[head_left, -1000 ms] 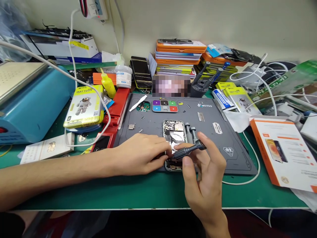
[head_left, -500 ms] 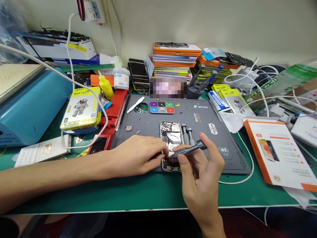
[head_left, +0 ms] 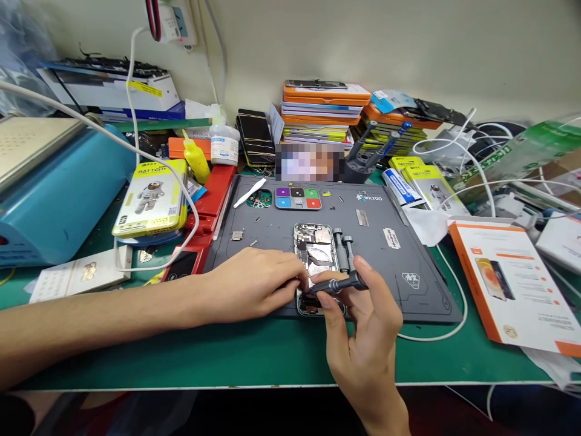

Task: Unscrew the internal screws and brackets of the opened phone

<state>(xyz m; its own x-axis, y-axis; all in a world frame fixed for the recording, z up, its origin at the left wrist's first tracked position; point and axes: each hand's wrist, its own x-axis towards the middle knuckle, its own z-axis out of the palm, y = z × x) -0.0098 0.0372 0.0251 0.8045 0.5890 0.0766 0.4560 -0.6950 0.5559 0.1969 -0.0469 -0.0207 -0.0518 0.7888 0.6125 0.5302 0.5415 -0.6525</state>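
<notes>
An opened smartphone (head_left: pixel 320 251) with its inner parts bare lies on a dark grey work mat (head_left: pixel 281 227). My left hand (head_left: pixel 267 281) rests at the phone's left edge, fingers curled and closed against it; the fingertips are partly hidden. Held in my right hand (head_left: pixel 367 339) is a dark grey screwdriver (head_left: pixel 338 283), tilted, its low end over the lower part of the phone near my left fingertips. The index finger presses on the cap, while thumb and other fingers grip the shaft. The screwdriver's tip cannot be made out. Two more screwdrivers (head_left: pixel 341 249) lie just right of the phone.
Around the mat's far side are a coloured magnetic tray (head_left: pixel 298 198), a white pry tool (head_left: pixel 249 192) and small loose parts. Behind stand a screwdriver holder (head_left: pixel 358 166) and stacked boxes (head_left: pixel 324 100). A white cable (head_left: pixel 196 209) loops at left; an orange-white box (head_left: pixel 517 284) lies at right.
My right hand and the screwdriver have shifted slightly left and down, and the screwdriver lies flatter. The left hand stays at the phone's edge. The view has shifted slightly.
</notes>
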